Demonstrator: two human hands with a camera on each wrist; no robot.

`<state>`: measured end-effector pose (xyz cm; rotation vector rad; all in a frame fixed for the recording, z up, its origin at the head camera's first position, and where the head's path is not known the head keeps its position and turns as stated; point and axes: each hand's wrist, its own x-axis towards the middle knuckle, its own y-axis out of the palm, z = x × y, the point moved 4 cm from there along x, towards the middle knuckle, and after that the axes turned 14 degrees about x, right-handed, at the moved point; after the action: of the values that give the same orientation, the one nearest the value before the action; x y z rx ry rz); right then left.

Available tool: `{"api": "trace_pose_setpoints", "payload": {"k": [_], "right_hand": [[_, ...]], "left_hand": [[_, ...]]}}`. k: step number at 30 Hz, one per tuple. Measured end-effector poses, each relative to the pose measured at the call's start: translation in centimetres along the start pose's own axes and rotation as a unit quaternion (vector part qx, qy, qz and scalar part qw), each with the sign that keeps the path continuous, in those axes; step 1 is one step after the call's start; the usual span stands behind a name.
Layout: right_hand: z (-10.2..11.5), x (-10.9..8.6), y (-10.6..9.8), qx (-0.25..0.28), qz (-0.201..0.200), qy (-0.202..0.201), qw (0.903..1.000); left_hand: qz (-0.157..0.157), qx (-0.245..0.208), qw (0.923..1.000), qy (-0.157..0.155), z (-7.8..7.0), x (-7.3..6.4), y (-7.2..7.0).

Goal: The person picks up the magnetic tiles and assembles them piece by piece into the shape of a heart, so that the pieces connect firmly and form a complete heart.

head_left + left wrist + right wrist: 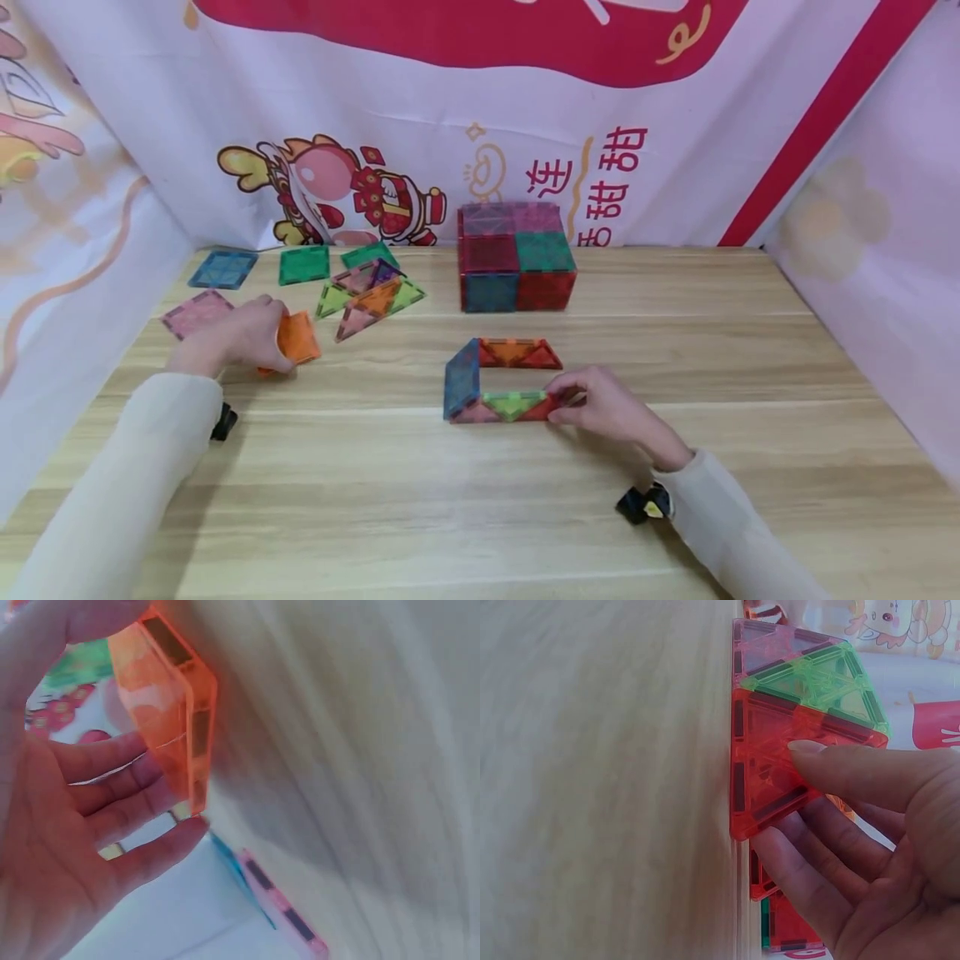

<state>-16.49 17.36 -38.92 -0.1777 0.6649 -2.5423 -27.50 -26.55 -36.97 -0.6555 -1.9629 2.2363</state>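
Note:
At the left of the table, my left hand (pixel 255 329) grips a translucent orange square magnetic tile (pixel 302 336). The left wrist view shows this tile tilted up between thumb and fingers. My right hand (pixel 603 404) pinches a red triangular tile (pixel 769 772) at the right end of a standing front row. Beside it in that row are a light green triangle (pixel 817 682) and a pink one (pixel 769 645). A blue tile (pixel 461 383) stands at the left, joining the front row to a back row of orange and red triangles (pixel 517 353). The right side between the rows is uncovered.
A box built of coloured tiles (pixel 517 287) stands behind the rows. Flat at the left lie a pink tile (pixel 197 312), a blue tile (pixel 223 270), a green tile (pixel 303 264) and a patch of several triangles (pixel 375 296). Printed cloth (pixel 360 92) hangs around the table.

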Motion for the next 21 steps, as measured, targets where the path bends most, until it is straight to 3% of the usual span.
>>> {"api": "trace_pose_setpoints", "payload": {"k": [5, 12, 21], "right_hand": [[-0.1, -0.1, 0.0, 0.003, -0.001, 0.006, 1.0], [0.0, -0.2, 0.1, -0.008, 0.011, -0.003, 0.9999], [0.4, -1.0, 0.2, -0.006, 0.01, 0.006, 0.9999]], "left_hand": [[-0.023, -0.013, 0.9996, 0.014, -2.1, -2.1, -1.5], [-0.041, -0.025, 0.9978, 0.046, -6.6, -4.6, -5.2], [-0.05, -0.022, 0.9914, 0.119, -15.0, -3.0, -9.0]]}}
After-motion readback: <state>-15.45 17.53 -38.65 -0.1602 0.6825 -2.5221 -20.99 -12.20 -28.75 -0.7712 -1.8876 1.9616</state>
